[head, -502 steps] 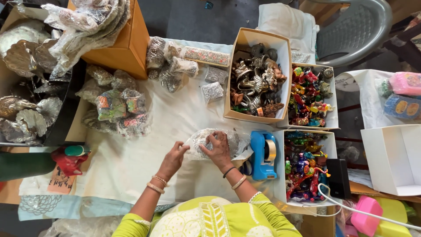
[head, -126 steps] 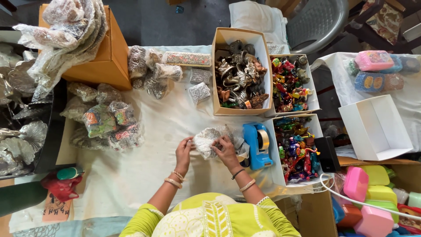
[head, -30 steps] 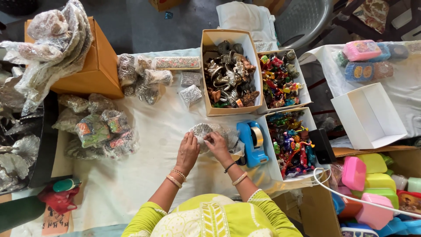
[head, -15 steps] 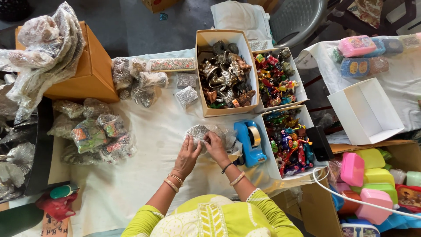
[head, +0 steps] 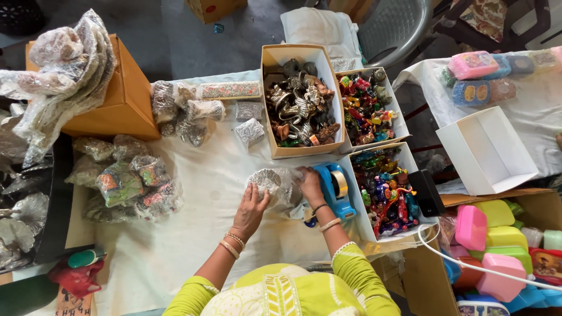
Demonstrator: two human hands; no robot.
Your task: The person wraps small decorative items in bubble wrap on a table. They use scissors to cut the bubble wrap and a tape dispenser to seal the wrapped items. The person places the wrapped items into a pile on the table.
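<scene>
Far left of the blue tape dispenser (head: 332, 188): silver shell-shaped trays (head: 17, 225) at the worktop edge, an orange box (head: 126, 96) topped with plastic-wrapped pieces (head: 64, 64). Nearer the dispenser, a cluster of wrapped bundles (head: 126, 178) lies on the white cloth (head: 193, 234) covering the worktop.

Left hand (head: 252, 206) presses down on the silver item in clear plastic wrap (head: 272, 184), fingers curled over its near edge, pinning it just left of the dispenser. Half a second ago both hands were folding the wrap on top of this item; now only the left one stays on it.

Right hand (head: 310, 184) has shifted off the item toward the dispenser, fingers touching the dispenser's front end at the tape edge. Whether it has pinched any tape: cannot tell, fingertips are hidden against the blue body. Judged from this, folding looks finished and the sealing step is starting, the wrap held shut by the left hand alone.

Behind the dispenser: a tan box of metal figurines (head: 298, 105). Right of the dispenser: two white boxes of colourful figurines (head: 380, 190), a black device (head: 426, 193) beside them, then an empty white box (head: 486, 152), and pink and yellow plastic containers (head: 492, 228) further right.
</scene>
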